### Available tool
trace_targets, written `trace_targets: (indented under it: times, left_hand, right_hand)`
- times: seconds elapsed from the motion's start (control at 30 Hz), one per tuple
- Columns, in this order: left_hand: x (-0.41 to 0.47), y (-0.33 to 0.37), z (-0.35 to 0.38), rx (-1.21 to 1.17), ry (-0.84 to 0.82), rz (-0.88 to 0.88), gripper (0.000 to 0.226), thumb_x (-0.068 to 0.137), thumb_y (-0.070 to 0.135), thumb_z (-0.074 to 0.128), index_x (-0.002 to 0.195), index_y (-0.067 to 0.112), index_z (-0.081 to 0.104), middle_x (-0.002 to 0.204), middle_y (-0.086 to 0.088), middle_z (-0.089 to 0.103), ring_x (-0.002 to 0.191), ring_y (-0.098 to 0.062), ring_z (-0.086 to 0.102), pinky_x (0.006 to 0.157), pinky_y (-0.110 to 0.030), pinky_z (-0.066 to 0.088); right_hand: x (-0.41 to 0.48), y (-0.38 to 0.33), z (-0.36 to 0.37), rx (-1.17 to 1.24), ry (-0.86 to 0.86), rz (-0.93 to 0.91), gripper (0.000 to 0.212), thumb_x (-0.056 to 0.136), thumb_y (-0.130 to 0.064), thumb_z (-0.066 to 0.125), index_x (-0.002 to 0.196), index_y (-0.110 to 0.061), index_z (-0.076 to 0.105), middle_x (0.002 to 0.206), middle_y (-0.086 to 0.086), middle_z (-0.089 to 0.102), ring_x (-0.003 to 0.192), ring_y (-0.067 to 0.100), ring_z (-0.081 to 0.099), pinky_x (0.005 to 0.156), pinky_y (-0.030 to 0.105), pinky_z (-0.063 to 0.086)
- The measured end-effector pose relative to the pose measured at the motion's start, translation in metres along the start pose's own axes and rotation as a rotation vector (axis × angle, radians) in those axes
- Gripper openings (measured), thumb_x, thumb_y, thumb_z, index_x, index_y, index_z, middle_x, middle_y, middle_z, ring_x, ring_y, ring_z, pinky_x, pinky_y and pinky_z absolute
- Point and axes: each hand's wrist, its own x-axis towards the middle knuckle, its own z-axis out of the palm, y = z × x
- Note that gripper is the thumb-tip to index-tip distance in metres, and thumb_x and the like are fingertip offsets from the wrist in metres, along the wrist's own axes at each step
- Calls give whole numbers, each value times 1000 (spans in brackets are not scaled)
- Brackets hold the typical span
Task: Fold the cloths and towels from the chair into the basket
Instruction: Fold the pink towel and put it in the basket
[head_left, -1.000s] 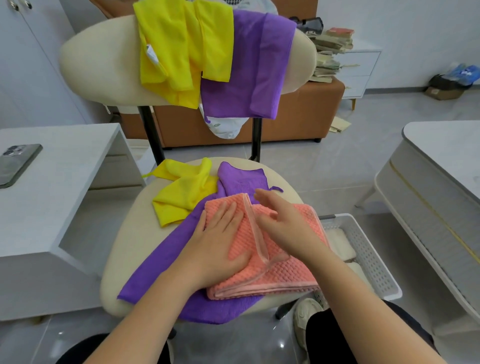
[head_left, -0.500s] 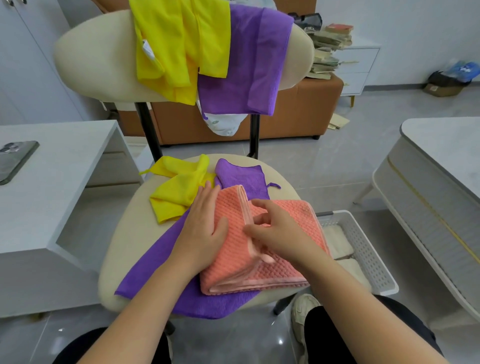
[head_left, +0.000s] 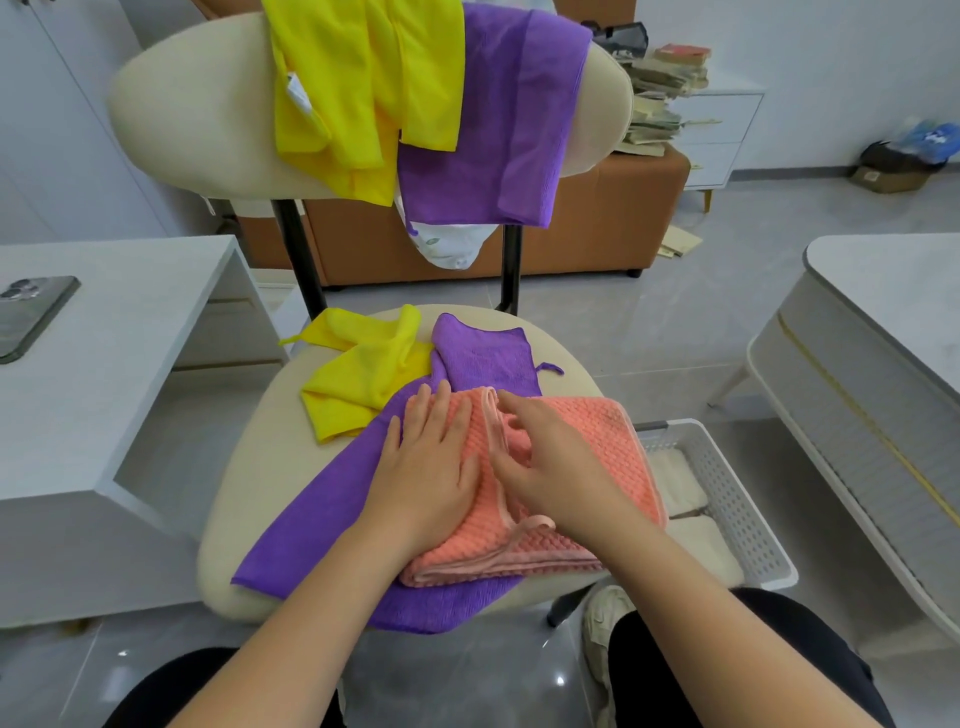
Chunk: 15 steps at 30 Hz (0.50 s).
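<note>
A folded orange waffle towel (head_left: 618, 447) lies on a purple cloth (head_left: 332, 514) spread over the cream chair seat (head_left: 249, 545). My left hand (head_left: 426, 467) lies flat, fingers apart, on the towel's left half. My right hand (head_left: 550, 462) rests on the towel beside its folded edge, fingers slightly bent, gripping nothing. A crumpled yellow cloth (head_left: 358, 374) sits at the seat's back left. Over the chair back hang a yellow cloth (head_left: 363, 88) and a purple cloth (head_left: 504, 119). The white basket (head_left: 737, 499) stands on the floor to the right, with pale folded towels inside.
A white side table (head_left: 104, 332) with a phone (head_left: 31, 312) stands on the left. A white table or bed edge (head_left: 857, 395) is on the right. Behind the chair are an orange sofa (head_left: 597, 223) and a drawer unit with stacked books (head_left: 665, 93).
Both hands have slid up the orange towel toward its far edge, smoothing it. My left hand has shifted left so that it partly overlaps the purple cloth.
</note>
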Motion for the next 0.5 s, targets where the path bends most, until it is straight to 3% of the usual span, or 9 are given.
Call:
trace_targets:
  times: [0.03, 0.1, 0.13, 0.2, 0.27, 0.3, 0.4, 0.5]
  left_hand:
    - [0, 0, 1, -26, 1, -2, 85, 73, 53, -10, 151, 22, 2, 158, 2, -15, 144, -16, -18, 117, -39, -3]
    - [0, 1, -3, -131, 26, -23, 72, 86, 49, 9, 151, 18, 9, 159, -3, -9, 145, -18, -13, 117, -34, -1]
    - [-1, 1, -5, -213, 74, -53, 63, 93, 40, 26, 150, 14, 16, 159, -6, -2, 146, -19, -6, 116, -31, 2]
    - [-2, 0, -11, -391, 256, -159, 57, 91, 21, 51, 143, 9, 31, 152, -11, 23, 142, -23, 19, 112, -27, 16]
    - [-1, -5, -20, -549, 345, -311, 54, 86, 18, 60, 135, 9, 39, 130, -7, 48, 120, -22, 46, 98, -27, 33]
    - [0, -8, -25, -632, 306, -402, 50, 86, 20, 61, 131, 9, 42, 114, -3, 56, 105, -20, 53, 86, -27, 39]
    - [1, -12, -39, -1005, 26, -613, 23, 92, 31, 55, 104, 11, 55, 80, -3, 57, 65, -16, 53, 55, -26, 41]
    - [-1, -7, -47, -1286, -195, -556, 32, 96, 41, 39, 87, 17, 57, 70, -5, 57, 53, -14, 50, 47, -22, 40]
  right_hand:
    - [1, 1, 1, -56, -54, -66, 54, 88, -14, 52, 139, -6, 40, 132, 10, 52, 119, 15, 46, 100, 19, 32]
    - [-1, 4, 4, -236, -261, -96, 67, 91, -21, 40, 150, -7, 14, 157, 11, 18, 143, 20, 17, 115, 30, 16]
    - [-3, 6, 5, -346, -372, -55, 69, 93, -23, 34, 152, -11, 0, 160, 5, -1, 147, 18, 2, 118, 36, 6]
    - [-5, 8, 6, -479, -462, -9, 68, 97, -25, 29, 151, -14, -11, 158, 1, -17, 146, 18, -10, 118, 39, -2]
    - [-6, 8, 5, -502, -441, -12, 67, 96, -29, 26, 151, -15, -10, 158, 2, -15, 147, 18, -8, 119, 39, 0]
    - [-5, 9, 5, -515, -423, -21, 68, 94, -33, 23, 151, -15, -7, 159, 2, -12, 147, 17, -4, 119, 38, 3]
    - [-4, 12, 2, -489, -361, -29, 74, 84, -39, 27, 152, -16, 8, 159, 2, 5, 144, 20, 12, 117, 37, 15]
    - [1, 12, -3, -357, -320, -4, 75, 76, -37, 36, 146, -11, 32, 150, 6, 29, 135, 23, 28, 113, 36, 23]
